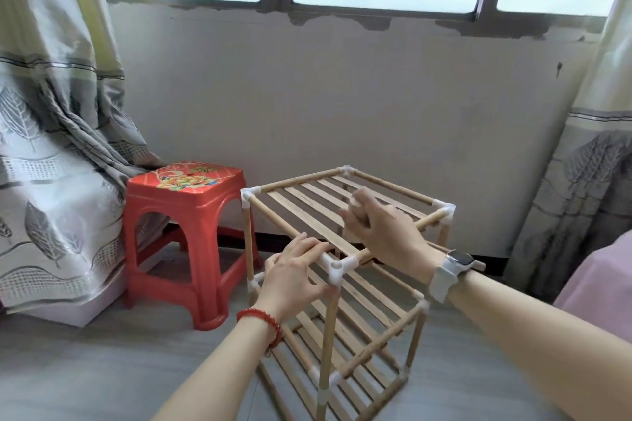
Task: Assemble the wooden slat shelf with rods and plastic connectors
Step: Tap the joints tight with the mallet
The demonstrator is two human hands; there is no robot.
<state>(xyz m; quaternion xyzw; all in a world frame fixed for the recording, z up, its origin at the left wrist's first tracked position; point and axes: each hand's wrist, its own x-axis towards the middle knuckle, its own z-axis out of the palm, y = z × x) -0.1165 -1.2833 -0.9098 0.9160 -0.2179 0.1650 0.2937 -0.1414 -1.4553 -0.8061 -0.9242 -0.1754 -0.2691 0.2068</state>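
Floor [102, 369]: grey wood-look planks. Standing on it: three-tier wooden slat shelf [342, 335], upright, near centre; red plastic stool [186, 239] just to its left, apart from it; patterned curtain [51, 198] hem reaching floor level at far left.

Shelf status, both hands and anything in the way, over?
Left hand resting on top front rod by corner connector. Right hand curled over top slats, blurred, grip unclear. Shelf upright, three tiers. Red stool beside it.
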